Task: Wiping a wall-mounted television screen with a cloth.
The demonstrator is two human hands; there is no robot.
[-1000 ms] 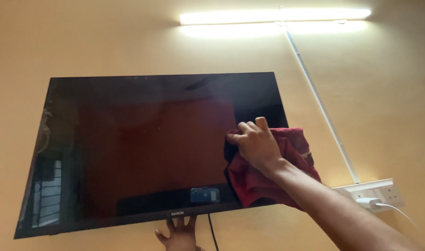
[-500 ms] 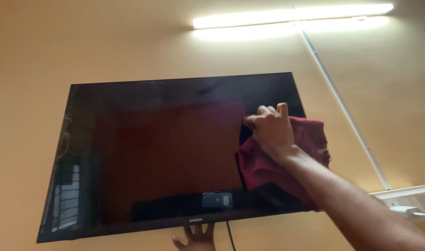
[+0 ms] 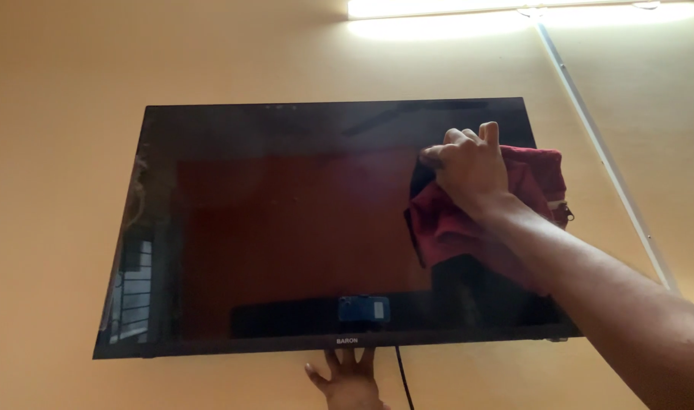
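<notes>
**Cloth now up by screen's top right corner**

My right hand (image 3: 468,167), closed on the dark red cloth (image 3: 514,205), has slid up the wall-mounted TV screen (image 3: 286,228) since a second ago; lower right looks covered. Left hand (image 3: 347,376), fingers spread, props the bottom edge.

We see a bright tube light (image 3: 514,9) glowing along the top of the yellow-orange wall (image 3: 58,76). A white cable duct (image 3: 605,152) runs down from it at a slant to the right, and a black cord (image 3: 401,380) hangs below.
</notes>
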